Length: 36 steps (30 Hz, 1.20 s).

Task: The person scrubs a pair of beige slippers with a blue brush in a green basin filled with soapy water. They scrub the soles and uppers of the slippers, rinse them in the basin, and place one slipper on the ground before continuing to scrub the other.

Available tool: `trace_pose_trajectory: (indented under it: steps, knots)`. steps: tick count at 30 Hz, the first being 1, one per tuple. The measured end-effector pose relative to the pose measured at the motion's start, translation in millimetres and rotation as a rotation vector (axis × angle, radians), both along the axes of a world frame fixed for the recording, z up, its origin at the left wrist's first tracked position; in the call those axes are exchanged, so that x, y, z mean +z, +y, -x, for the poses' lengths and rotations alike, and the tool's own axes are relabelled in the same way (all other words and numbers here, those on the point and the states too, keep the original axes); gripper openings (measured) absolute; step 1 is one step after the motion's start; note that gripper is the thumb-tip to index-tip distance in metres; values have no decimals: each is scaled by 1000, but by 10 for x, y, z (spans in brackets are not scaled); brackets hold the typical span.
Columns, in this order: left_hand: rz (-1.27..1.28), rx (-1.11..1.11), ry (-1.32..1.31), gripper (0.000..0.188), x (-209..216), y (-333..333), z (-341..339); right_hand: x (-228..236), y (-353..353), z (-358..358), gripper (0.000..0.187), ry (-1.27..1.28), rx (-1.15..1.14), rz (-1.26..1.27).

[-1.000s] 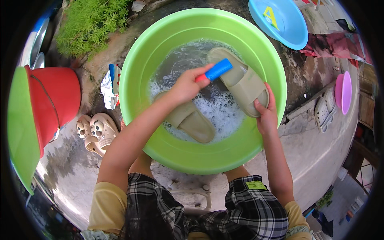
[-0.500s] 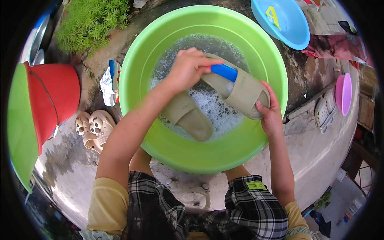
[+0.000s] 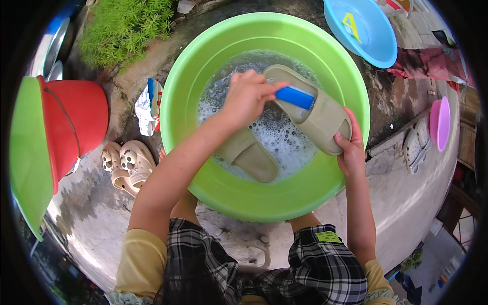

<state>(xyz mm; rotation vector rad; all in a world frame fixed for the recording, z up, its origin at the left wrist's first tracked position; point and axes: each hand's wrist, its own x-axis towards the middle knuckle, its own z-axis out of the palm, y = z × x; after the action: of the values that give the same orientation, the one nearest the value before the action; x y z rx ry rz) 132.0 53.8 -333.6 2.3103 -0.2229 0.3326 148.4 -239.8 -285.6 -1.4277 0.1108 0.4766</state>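
Observation:
My left hand [image 3: 251, 96] grips a blue scrubbing brush [image 3: 295, 97], pressed against the footbed of an olive-green slide sandal [image 3: 324, 121]. Its bristles are hidden under the blue back. My right hand [image 3: 351, 145] holds that slide by one end, thumb on top and fingers around the far side. The slide is tilted over a large green basin [image 3: 264, 203] of sudsy water [image 3: 284, 147]. A second olive slide [image 3: 256, 160] rests in the suds below my left wrist, partly covered by my forearm.
Left of the basin stand a foil packet [image 3: 147, 109], beige clogs [image 3: 133, 162] and a red bucket [image 3: 79, 122]. A blue basin [image 3: 373, 43] lies at the upper right. White clogs [image 3: 414, 145] and a pink basin [image 3: 441, 122] are farther right.
The whole view has shifted slightly, moving everything a little right and down. My left hand still holds the brush on the same slide, which my right hand keeps gripping.

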Motion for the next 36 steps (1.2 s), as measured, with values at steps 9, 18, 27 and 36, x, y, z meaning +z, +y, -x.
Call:
trace_pose_trajectory:
  steps: [9, 18, 27, 36]
  knots:
    - [-532, 302, 222, 34, -308, 563, -37, 98, 27, -40, 52, -169, -29, 309]
    - [73, 290, 526, 38, -284, 53, 16, -295, -43, -96, 41, 55, -134, 210]
    - [397, -96, 549, 27, -386, 170, -194, -211, 146, -120, 63, 273, -69, 171]
    - [517, -40, 677, 20, 48, -118, -132, -211, 288, -132, 79, 17, 65, 342]
